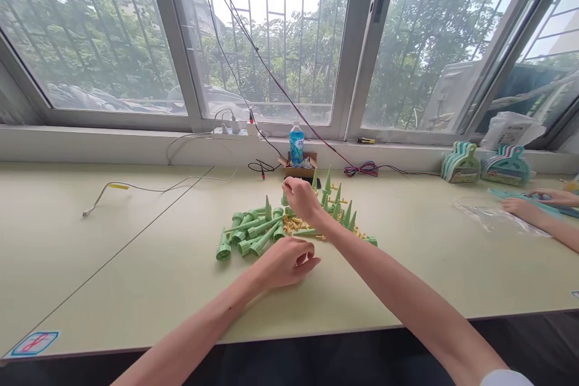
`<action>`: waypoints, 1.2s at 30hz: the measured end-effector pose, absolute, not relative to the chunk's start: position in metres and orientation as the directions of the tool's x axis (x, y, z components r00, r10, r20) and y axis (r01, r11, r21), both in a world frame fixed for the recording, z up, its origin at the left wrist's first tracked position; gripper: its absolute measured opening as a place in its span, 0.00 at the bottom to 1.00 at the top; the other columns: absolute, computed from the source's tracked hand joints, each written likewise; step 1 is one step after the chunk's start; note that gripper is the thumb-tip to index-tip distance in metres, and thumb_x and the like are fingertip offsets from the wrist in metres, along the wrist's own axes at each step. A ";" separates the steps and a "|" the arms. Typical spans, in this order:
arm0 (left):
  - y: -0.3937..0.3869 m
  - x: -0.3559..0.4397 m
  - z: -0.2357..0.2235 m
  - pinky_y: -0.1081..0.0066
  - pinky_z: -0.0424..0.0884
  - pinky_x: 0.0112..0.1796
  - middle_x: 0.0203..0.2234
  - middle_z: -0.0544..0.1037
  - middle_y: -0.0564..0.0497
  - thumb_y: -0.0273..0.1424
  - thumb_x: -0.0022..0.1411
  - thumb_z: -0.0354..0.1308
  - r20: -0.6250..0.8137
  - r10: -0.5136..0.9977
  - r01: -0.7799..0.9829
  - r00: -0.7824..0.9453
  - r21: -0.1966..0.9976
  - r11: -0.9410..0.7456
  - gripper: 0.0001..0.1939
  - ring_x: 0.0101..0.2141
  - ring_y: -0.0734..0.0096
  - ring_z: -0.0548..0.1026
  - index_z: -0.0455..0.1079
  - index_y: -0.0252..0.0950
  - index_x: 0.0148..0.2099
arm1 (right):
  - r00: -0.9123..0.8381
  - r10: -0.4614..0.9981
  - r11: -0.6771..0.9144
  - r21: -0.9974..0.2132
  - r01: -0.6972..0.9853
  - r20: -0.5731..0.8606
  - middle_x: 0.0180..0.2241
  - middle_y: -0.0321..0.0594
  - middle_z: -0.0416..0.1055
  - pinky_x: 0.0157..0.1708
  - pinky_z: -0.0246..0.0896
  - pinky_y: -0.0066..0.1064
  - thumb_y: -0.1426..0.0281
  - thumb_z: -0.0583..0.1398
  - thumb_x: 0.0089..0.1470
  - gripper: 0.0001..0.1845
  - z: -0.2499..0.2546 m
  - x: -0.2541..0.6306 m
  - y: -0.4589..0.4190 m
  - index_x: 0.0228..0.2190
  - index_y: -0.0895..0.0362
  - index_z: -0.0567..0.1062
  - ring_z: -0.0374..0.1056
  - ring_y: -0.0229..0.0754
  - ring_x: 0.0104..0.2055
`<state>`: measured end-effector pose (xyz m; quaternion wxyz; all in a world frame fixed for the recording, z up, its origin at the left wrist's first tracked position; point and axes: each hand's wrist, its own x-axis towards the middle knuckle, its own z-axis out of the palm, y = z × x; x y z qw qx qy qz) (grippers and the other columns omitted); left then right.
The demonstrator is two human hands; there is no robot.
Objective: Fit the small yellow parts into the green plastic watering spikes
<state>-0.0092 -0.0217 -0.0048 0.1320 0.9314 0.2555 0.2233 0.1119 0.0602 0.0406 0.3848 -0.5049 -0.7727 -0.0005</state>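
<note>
My right hand (pixel 302 196) reaches over the back of a pile of green plastic pieces, fingers pinched downward. They close on the upper end of a green plastic spike (pixel 284 199), mostly hidden by the hand. My left hand (pixel 287 262) lies on the table in front, fingers loosely curled, a gap between thumb and forefinger, nothing in it. Hollow green spikes (pixel 244 232) lie heaped to its upper left. Small yellow plastic fittings (pixel 294 225) are scattered between the hands. Several green spikes (pixel 347 215) stand upright at right, some with yellow fittings (pixel 337 200) sticking out sideways.
A blue-labelled bottle (pixel 296 145) stands in a small cardboard box (pixel 289 170) by the window. Cables (pixel 362 169) and a white cord (pixel 149 190) lie on the table. At right are stacked green plastic items (pixel 461 163), a clear bag (pixel 502 217) and another person's hands (pixel 525 210).
</note>
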 end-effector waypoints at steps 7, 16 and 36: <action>-0.022 -0.009 -0.006 0.73 0.57 0.25 0.17 0.68 0.55 0.34 0.65 0.53 0.335 0.529 0.416 0.780 0.355 -0.837 0.12 0.20 0.74 0.63 0.67 0.37 0.28 | -0.110 0.868 0.352 -0.444 0.824 0.485 0.32 0.44 0.73 0.29 0.51 0.26 0.70 0.49 0.67 0.14 0.027 0.112 0.093 0.34 0.59 0.72 0.67 0.39 0.32; -0.023 -0.009 -0.006 0.72 0.57 0.25 0.17 0.69 0.54 0.34 0.64 0.53 0.309 0.536 0.438 0.785 0.336 -0.834 0.11 0.20 0.73 0.64 0.69 0.37 0.29 | -0.072 0.930 0.238 -0.441 0.865 0.361 0.34 0.50 0.75 0.27 0.52 0.29 0.71 0.53 0.64 0.09 0.030 0.109 0.091 0.35 0.60 0.72 0.71 0.45 0.33; -0.022 -0.012 -0.005 0.71 0.57 0.26 0.18 0.71 0.53 0.33 0.64 0.53 0.273 0.550 0.467 0.789 0.314 -0.827 0.11 0.21 0.71 0.66 0.70 0.37 0.30 | -0.143 0.962 0.200 -0.246 0.948 0.234 0.36 0.52 0.75 0.30 0.62 0.32 0.68 0.56 0.62 0.09 0.024 0.106 0.047 0.37 0.60 0.74 0.74 0.51 0.38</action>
